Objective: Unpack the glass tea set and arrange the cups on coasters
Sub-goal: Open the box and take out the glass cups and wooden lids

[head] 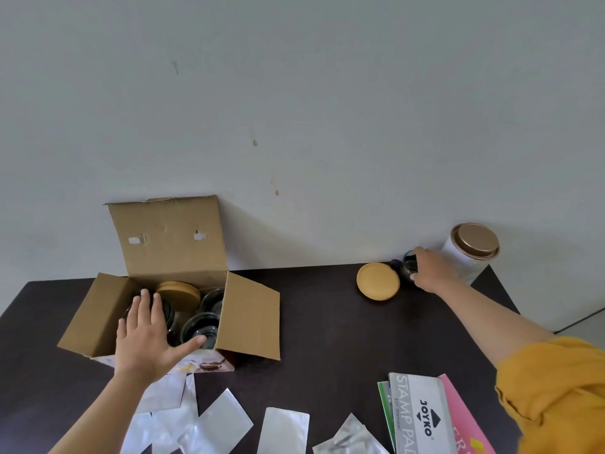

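Early stage, by the look of it. One glass cup (pixel 409 268) is out of the cardboard box (pixel 248 319) and sits at the far right of the dark table (pixel 327 329), near the wall. The right hand (pixel 432 270) has fingers curled round it. The cup is just beside one round wooden coaster (pixel 378 281), touching its edge or close to it, not on top yet. So no cup is properly placed so far.

Left hand (pixel 147 335) is spread flat w/ straight fingers over the open box, gripping nothing; thumb lies by the rim of a glass cup inside (pixel 199 326). The box also holds at least one more glass piece (pixel 212 301) and a stack of wooden coasters (pixel 178 290). A dark round item sits under the left hand, can't tell what. Most of the set is left to unpack.

Around: a white canister w/ a bronze lid (pixel 471 253) stands right behind the right hand, tight spot for lifting the cup. Clear plastic bags (pixel 193 417) are scattered on the near table edge. A stamp pad box (pixel 415 417) and a pink packet (pixel 465 424) lie near right. The box flaps stand open; the right flap juts toward the middle of the table.
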### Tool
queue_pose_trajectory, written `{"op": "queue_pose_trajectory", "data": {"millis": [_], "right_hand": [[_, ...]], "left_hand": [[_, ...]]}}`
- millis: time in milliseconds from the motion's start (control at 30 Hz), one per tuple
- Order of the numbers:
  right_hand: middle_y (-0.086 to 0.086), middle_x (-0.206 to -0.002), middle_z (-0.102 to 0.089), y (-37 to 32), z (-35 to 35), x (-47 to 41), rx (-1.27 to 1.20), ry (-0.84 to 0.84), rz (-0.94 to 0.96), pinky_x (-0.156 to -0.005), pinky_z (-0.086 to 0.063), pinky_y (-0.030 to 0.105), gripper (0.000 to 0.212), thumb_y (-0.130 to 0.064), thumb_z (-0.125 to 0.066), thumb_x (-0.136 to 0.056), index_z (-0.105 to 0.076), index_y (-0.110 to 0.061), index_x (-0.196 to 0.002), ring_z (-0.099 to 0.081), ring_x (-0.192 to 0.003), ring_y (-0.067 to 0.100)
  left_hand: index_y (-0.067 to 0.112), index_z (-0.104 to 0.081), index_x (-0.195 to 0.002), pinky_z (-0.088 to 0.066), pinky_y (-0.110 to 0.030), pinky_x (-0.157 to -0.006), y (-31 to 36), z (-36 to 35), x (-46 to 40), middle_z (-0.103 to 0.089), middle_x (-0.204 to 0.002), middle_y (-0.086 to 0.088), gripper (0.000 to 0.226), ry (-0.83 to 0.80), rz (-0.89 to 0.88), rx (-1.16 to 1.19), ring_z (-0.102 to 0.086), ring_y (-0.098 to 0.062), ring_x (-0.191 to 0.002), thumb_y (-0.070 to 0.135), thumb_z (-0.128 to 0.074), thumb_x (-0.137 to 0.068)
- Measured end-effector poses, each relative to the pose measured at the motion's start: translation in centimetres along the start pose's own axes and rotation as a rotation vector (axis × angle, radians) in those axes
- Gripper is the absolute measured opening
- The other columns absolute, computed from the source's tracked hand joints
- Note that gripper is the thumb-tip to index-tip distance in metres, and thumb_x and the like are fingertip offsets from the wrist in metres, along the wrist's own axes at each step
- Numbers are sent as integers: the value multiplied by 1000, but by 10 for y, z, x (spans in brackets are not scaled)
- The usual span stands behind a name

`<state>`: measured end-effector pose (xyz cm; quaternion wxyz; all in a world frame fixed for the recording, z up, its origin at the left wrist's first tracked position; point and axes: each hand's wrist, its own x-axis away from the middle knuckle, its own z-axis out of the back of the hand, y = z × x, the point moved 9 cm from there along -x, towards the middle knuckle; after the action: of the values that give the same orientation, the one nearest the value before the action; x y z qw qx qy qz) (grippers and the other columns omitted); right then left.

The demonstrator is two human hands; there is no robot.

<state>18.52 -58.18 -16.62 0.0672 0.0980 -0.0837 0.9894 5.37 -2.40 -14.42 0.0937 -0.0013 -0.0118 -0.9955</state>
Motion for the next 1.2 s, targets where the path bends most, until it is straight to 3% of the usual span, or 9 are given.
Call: {"op": "queue_pose_trajectory", "data": {"millis": [167, 300, 467, 567, 767, 933, 1067, 1133, 1200], "right_hand": [[14, -123, -56, 3, -1, -5, -69, -45, -8, -87, -51, 41, 57, -19, -69, -82, -42, -9, -131, -56, -109, 31], [14, -138, -48, -11, 2, 9, -146, -41, 18, -101, -42, 41, 68, -24, -72, -83, -37, -8, -140, -46, -127, 31], [5, -157, -27, -94, 12, 53, -248, -22, 190, -116, -25, 39, 67, -26, -63, -90, -31, -12, -147, -25, -144, 23], [-2, -156, -29, -166, 24, 94, -294, -8, 320, -115, -26, 36, 61, -32, -58, -93, -33, -17, -147, -25, -143, 18], [3, -141, -50, -309, 24, 156, -389, -85, 488, -104, -40, 34, 51, -31, -58, -94, -45, -14, -140, -45, -129, 20], [4, -122, -63, -388, -7, 161, -394, -252, 437, -90, -50, 33, 47, -33, -65, -88, -54, -14, -129, -60, -108, 21], [6, -95, -67, -419, -31, 150, 71, -241, 476, -77, -56, 43, 24, -27, -70, -81, -63, -13, -99, -63, -87, 27], [4, -79, -60, -425, -35, 148, 257, -189, 498, -75, -51, 39, 12, -15, -67, -81, -56, -14, -77, -58, -82, 28], [3, -72, -54, -428, -36, 149, 348, -160, 496, -76, -41, 36, 16, -8, -63, -83, -54, -15, -73, -53, -84, 28]], "left_hand": [[2, -25, -147, -18, -56, -113, -2, -2, -2, -16, -156, -18, 135, 6, 8, -8, -13, -35, -145, 99, -16, -54], [3, -22, -148, -16, -55, -114, -1, 0, 0, -14, -157, -17, 137, 2, 7, -3, -10, -35, -145, 100, -13, -51], [4, -18, -149, -15, -54, -114, 2, 5, 2, -9, -158, -17, 142, -25, 10, 1, -6, -34, -146, 102, -7, -47], [4, -12, -150, -12, -53, -115, 4, 8, 5, -4, -159, -17, 147, -59, 9, 16, -1, -33, -146, 104, -7, -42], [4, 3, -150, -8, -53, -117, 6, 11, 8, 9, -158, -16, 155, -139, -13, 36, 9, -33, -146, 106, -14, -34], [2, 9, -148, -4, -54, -116, 5, 13, 9, 14, -157, -18, 161, -184, -37, 85, 14, -34, -145, 105, -16, -28], [0, 12, -147, -2, -54, -116, 4, 11, 10, 17, -156, -20, 158, -205, -57, 105, 17, -34, -144, 104, -22, -32], [0, 12, -147, -3, -55, -116, 5, 11, 10, 17, -156, -20, 158, -204, -66, 104, 17, -35, -144, 104, -20, -33], [0, 12, -147, -3, -55, -115, 5, 11, 11, 17, -156, -21, 158, -202, -73, 105, 16, -36, -144, 104, -16, -31]]}}
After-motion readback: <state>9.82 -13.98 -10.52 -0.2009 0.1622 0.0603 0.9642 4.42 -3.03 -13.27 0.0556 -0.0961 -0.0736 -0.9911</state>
